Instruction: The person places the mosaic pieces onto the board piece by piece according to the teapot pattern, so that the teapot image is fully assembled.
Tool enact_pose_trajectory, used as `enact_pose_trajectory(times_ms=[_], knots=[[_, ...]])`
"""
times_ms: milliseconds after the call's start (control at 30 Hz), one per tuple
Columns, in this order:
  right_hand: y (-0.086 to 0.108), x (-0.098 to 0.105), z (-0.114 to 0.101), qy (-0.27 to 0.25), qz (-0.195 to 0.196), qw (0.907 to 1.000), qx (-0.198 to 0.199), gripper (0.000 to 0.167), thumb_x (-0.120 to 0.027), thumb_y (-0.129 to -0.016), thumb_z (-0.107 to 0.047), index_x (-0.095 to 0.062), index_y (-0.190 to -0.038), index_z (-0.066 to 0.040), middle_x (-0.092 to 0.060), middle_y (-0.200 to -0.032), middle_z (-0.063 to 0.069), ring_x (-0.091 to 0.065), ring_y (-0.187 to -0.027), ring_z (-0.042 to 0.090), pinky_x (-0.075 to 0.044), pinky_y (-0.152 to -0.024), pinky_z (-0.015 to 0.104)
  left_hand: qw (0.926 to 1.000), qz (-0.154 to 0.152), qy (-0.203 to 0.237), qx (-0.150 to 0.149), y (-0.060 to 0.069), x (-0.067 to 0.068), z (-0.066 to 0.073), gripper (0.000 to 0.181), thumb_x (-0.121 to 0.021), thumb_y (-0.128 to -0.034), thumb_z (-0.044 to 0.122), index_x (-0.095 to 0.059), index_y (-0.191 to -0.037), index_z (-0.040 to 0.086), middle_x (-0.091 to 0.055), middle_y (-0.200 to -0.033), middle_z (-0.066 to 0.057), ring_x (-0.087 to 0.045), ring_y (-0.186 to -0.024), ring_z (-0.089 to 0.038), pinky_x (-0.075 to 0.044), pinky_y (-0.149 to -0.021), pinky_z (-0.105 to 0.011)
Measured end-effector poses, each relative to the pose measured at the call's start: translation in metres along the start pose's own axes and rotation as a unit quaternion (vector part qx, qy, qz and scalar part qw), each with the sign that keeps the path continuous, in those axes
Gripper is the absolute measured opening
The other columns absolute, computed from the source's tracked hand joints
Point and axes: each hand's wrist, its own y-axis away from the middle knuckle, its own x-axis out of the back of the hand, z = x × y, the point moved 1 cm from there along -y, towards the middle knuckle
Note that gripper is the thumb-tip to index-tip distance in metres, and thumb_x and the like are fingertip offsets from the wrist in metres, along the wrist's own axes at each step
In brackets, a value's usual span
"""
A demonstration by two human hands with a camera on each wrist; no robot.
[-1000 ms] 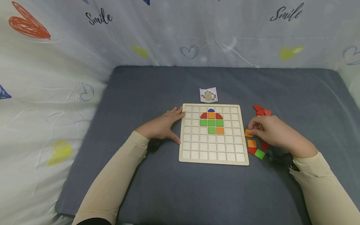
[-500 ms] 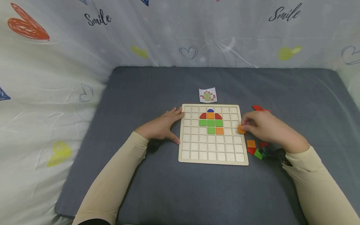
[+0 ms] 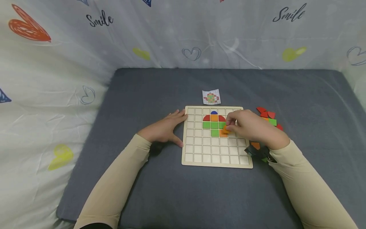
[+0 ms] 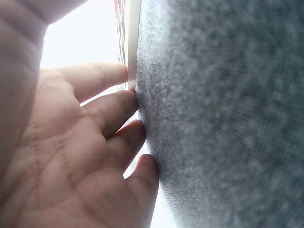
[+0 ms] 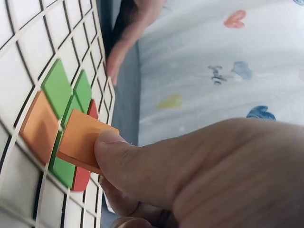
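A light wooden grid board point(image 3: 200, 149) lies on the grey table, with red, green, orange and blue tiles set in its upper middle cells. Between thumb and fingers my right hand point(image 3: 251, 127) pinches an orange square tile point(image 5: 83, 140). In the right wrist view that tile is tilted and held off the board, close to a seated orange tile point(image 5: 39, 127) and green tiles point(image 5: 57, 88). My left hand point(image 3: 164, 127) is spread at the board's left edge, its fingertips touching the frame and table in the left wrist view.
Behind the board lies a small paper card point(image 3: 211, 97) printed with a coloured tile pattern. Loose red tiles point(image 3: 261, 110), a green tile point(image 3: 272, 122) and orange pieces lie to the right, partly hidden by my right arm. A patterned white curtain point(image 3: 171, 31) rises behind the table.
My right hand has carried the orange square tile from the loose pieces leftward over the board, to beside the seated orange tile. My left hand stays at the board's left edge.
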Motion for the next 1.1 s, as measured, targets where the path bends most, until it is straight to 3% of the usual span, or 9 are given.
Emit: enact_pose_trajectory(times_ms=[167,367,667,900,1100], knots=[[-0.012,-0.004,-0.01,0.004,0.005,0.9996,0.029,0.011,-0.077,-0.095,-0.01,-0.072,-0.088,-0.015,-0.069,-0.084,-0.004,-0.054,-0.072,0.015,-0.044,-0.065,0.032,1.0,0.0,0.0,-0.003,-0.001,0.001,-0.001,0.128,-0.097,-0.0715,0.042,-0.02,-0.169,0.014,-0.003,-0.177,-0.004,0.005,-0.163,-0.023,-0.003,-0.133,-0.044],[-0.025,-0.011,-0.02,0.002,0.0,0.9987,0.05,0.011,-0.076,-0.097,-0.01,-0.071,-0.087,-0.015,-0.066,-0.083,-0.003,-0.052,-0.071,0.015,-0.045,-0.067,0.034,1.0,-0.003,0.0,0.002,-0.001,0.0,-0.001,0.127,-0.096,-0.072,0.043,-0.02,-0.169,0.014,-0.003,-0.177,-0.003,0.005,-0.163,-0.023,-0.004,-0.133,-0.045],[-0.037,-0.019,-0.028,-0.014,-0.026,0.9988,0.04,0.005,-0.073,-0.098,-0.009,-0.074,-0.093,-0.011,-0.07,-0.088,0.0,-0.057,-0.073,0.017,-0.051,-0.07,0.035,0.9999,-0.009,0.0,0.009,0.0,0.001,0.002,0.127,-0.096,-0.0724,0.044,-0.02,-0.169,0.015,-0.003,-0.177,-0.002,0.005,-0.164,-0.023,-0.005,-0.133,-0.045],[-0.042,-0.021,-0.029,-0.008,-0.019,0.9984,0.052,0.006,-0.071,-0.097,-0.006,-0.073,-0.093,-0.01,-0.07,-0.089,0.0,-0.059,-0.077,0.017,-0.052,-0.074,0.037,0.9999,-0.003,-0.006,0.008,-0.001,-0.001,-0.001,0.127,-0.095,-0.0723,0.046,-0.02,-0.169,0.015,-0.002,-0.177,-0.001,0.005,-0.163,-0.022,-0.004,-0.133,-0.043],[-0.043,-0.024,-0.031,-0.019,-0.019,0.9985,0.047,0.006,-0.074,-0.096,-0.008,-0.073,-0.092,-0.011,-0.072,-0.09,-0.001,-0.058,-0.071,0.015,-0.051,-0.071,0.035,1.0,-0.003,0.002,0.006,-0.001,0.0,-0.001,0.127,-0.096,-0.072,0.045,-0.02,-0.169,0.016,-0.002,-0.177,-0.001,0.005,-0.163,-0.021,-0.003,-0.133,-0.043]])
